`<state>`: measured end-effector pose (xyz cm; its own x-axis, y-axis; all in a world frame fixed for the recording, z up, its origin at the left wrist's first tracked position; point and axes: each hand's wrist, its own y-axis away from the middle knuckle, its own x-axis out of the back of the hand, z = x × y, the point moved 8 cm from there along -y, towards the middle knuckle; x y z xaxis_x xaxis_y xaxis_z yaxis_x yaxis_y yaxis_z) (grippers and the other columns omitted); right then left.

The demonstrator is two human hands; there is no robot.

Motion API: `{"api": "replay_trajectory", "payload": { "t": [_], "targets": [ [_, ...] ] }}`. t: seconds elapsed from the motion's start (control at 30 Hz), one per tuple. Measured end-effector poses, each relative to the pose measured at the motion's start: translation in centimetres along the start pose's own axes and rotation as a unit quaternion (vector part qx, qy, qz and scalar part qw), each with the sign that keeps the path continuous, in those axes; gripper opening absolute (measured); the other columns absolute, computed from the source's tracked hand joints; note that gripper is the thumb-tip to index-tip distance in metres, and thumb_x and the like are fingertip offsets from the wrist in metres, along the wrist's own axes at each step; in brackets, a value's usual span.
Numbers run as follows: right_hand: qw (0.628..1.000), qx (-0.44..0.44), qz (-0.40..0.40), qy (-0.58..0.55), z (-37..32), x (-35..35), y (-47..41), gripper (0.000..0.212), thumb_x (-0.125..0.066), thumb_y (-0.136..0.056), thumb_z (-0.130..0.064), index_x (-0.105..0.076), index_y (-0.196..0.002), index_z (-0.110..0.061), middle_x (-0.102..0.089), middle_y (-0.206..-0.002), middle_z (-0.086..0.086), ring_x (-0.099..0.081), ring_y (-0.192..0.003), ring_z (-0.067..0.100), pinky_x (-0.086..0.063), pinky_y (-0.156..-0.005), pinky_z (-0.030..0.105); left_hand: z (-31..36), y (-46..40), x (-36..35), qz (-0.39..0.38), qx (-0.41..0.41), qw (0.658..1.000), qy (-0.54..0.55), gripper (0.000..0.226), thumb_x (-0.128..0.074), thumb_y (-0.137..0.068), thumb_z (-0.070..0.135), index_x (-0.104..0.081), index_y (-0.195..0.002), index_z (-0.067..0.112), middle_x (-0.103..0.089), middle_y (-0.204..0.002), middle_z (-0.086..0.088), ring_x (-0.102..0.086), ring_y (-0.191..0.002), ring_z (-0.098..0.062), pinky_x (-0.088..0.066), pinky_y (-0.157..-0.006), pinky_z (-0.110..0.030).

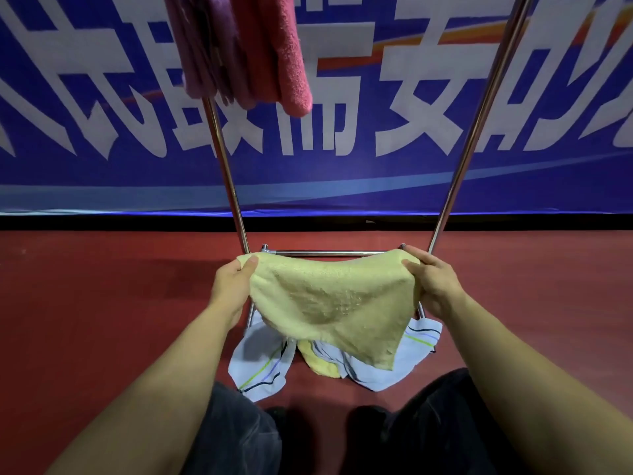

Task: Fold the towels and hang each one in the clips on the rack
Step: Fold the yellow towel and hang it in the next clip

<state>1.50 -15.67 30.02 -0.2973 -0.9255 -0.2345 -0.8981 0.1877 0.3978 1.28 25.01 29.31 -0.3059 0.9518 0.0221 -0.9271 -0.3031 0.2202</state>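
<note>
You have the yellow towel [330, 299] stretched out in front of you, above the floor and just in front of the rack's low crossbar. Your left hand [233, 286] pinches its left top corner between thumb and fingers, and your right hand [430, 282] grips the right top corner the same way — both are closed on cloth, not loose. The towel sags between them, with its lower edge hanging unevenly toward your knees, so I'd judge the fold not yet made.

Up on the rack [479, 132], a pink towel [284, 53] and a purple towel [202, 49] already hang side by side at the top of the view; the clips holding them are out of sight, so you can't confirm from here how they are fastened. That looks like two done.

Still to go, after this one: on the red floor [85, 303] under the yellow towel lies a heap — a pale blue striped towel [260, 365], a second yellow cloth [318, 365] tucked in the middle, and more pale blue striped cloth to the right, which may be another towel. No basket or bin shows; the pile sits directly on the floor at the rack's base.
</note>
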Motion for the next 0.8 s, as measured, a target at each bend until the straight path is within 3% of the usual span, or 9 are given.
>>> {"api": "replay_trajectory", "payload": {
  "t": [0.1, 0.2, 0.27, 0.4, 0.47, 0.57, 0.7, 0.8],
  "targets": [
    [0.999, 0.034, 0.004, 0.003, -0.6, 0.3, -0.1, 0.036, -0.063, -0.094, 0.004, -0.068, -0.126, -0.013, -0.067, -0.124, 0.015, -0.067, -0.085, 0.020, -0.057, -0.062, 0.022, 1.1, 0.7, -0.5, -0.011, -0.022, 1.000, 0.002, 0.014, -0.063, -0.101, 0.021, -0.076, -0.097, 0.019, -0.079, -0.102, -0.011, -0.071, -0.092, -0.023, -0.055, -0.093, -0.045],
    [0.997, 0.066, 0.013, 0.028, -1.3, 0.4, 0.3, 0.035, -0.066, -0.091, 0.001, -0.073, -0.113, -0.025, -0.066, -0.108, 0.008, -0.057, -0.079, 0.023, -0.050, -0.056, 0.026, 2.3, 1.4, -0.9, -0.008, -0.044, 0.999, 0.030, 0.020, -0.060, -0.102, 0.009, -0.074, -0.102, 0.023, -0.078, -0.103, -0.005, -0.071, -0.095, -0.021, -0.055, -0.090, -0.038],
    [0.996, 0.081, 0.020, 0.023, -1.9, 0.3, 0.7, 0.033, -0.069, -0.090, -0.001, -0.073, -0.110, -0.027, -0.069, -0.103, 0.006, -0.060, -0.073, 0.020, -0.048, -0.053, 0.025, 2.8, 1.7, -1.3, -0.021, -0.039, 0.997, 0.061, 0.021, -0.059, -0.101, 0.006, -0.074, -0.103, 0.020, -0.078, -0.100, -0.004, -0.071, -0.095, -0.020, -0.055, -0.086, -0.034],
    [0.992, 0.121, 0.021, 0.005, -2.6, 0.4, 0.9, 0.031, -0.076, -0.087, -0.006, -0.073, -0.112, -0.025, -0.073, -0.119, 0.012, -0.070, -0.107, 0.026, -0.056, -0.087, 0.036, 3.4, 2.7, -2.8, -0.074, 0.005, 0.988, 0.136, 0.015, -0.063, -0.100, 0.019, -0.076, -0.103, 0.012, -0.078, -0.096, -0.004, -0.072, -0.086, -0.013, -0.057, -0.074, -0.023],
    [0.990, 0.140, 0.031, 0.012, -3.0, 0.5, 1.3, 0.028, -0.077, -0.088, -0.009, -0.073, -0.112, -0.022, -0.074, -0.116, 0.011, -0.070, -0.107, 0.022, -0.055, -0.095, 0.034, 3.4, 2.8, -2.6, -0.054, 0.005, 0.988, 0.141, 0.013, -0.068, -0.098, 0.023, -0.075, -0.095, 0.013, -0.078, -0.091, -0.005, -0.073, -0.079, -0.013, -0.057, -0.069, -0.022],
    [0.985, 0.160, 0.054, 0.022, -3.4, 1.0, 1.6, 0.025, -0.076, -0.089, -0.013, -0.074, -0.114, -0.017, -0.076, -0.106, 0.003, -0.071, -0.098, 0.013, -0.055, -0.085, 0.021, 2.9, 2.2, -1.5, -0.004, -0.015, 0.992, 0.123, 0.012, -0.079, -0.089, 0.024, -0.070, -0.084, 0.018, -0.072, -0.090, -0.010, -0.067, -0.084, -0.021, -0.054, -0.075, -0.032],
    [0.983, 0.171, 0.056, 0.029, -3.4, 1.3, 1.5, 0.024, -0.073, -0.091, -0.007, -0.073, -0.115, -0.014, -0.076, -0.095, 0.001, -0.072, -0.078, 0.005, -0.056, -0.070, 0.017, 3.0, 2.0, -0.7, 0.017, -0.040, 0.995, 0.093, 0.027, -0.080, -0.084, 0.010, -0.060, -0.082, 0.028, -0.067, -0.084, -0.007, -0.059, -0.084, -0.024, -0.048, -0.080, -0.038],
    [0.980, 0.182, 0.057, 0.050, -3.4, 1.4, 1.2, 0.027, -0.071, -0.092, -0.004, -0.072, -0.119, -0.009, -0.076, -0.099, 0.004, -0.069, -0.074, 0.002, -0.055, -0.069, 0.015, 3.2, 2.1, -1.0, -0.002, -0.051, 0.996, 0.076, 0.033, -0.073, -0.089, -0.001, -0.071, -0.099, 0.030, -0.076, -0.110, -0.011, -0.070, -0.100, -0.024, -0.053, -0.095, -0.038]
  ]
}}
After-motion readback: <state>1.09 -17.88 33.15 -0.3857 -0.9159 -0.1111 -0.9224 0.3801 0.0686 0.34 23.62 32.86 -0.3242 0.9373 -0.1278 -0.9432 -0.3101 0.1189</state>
